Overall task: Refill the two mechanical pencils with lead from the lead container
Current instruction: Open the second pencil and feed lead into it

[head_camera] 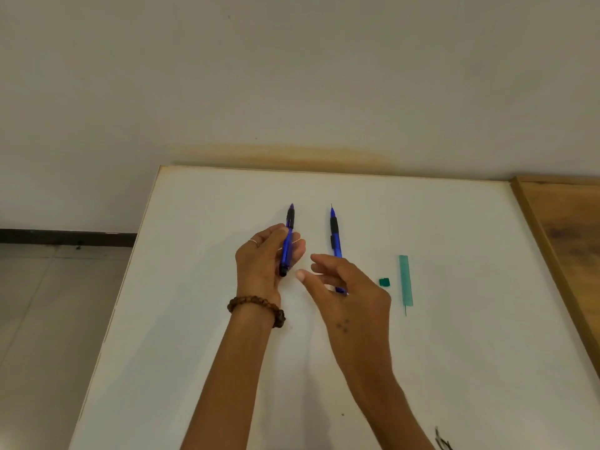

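My left hand [263, 258] grips a blue mechanical pencil [288, 237], its tip pointing away from me and its black rear end toward me. My right hand [347, 287] hovers just right of that rear end with fingers spread and nothing in it. A second blue pencil [334, 233] lies on the white table [201, 287], its lower part hidden under my right hand. Further right lies the green transparent lead container [406, 280], a thin lead sticking out of its near end. Its small green cap [384, 282] rests beside it.
The table's left edge drops to a tiled floor [48, 303]. A wooden surface [571, 241] adjoins the table on the right. A pale wall [292, 76] stands behind. A small dark object [443, 441] shows at the bottom right.
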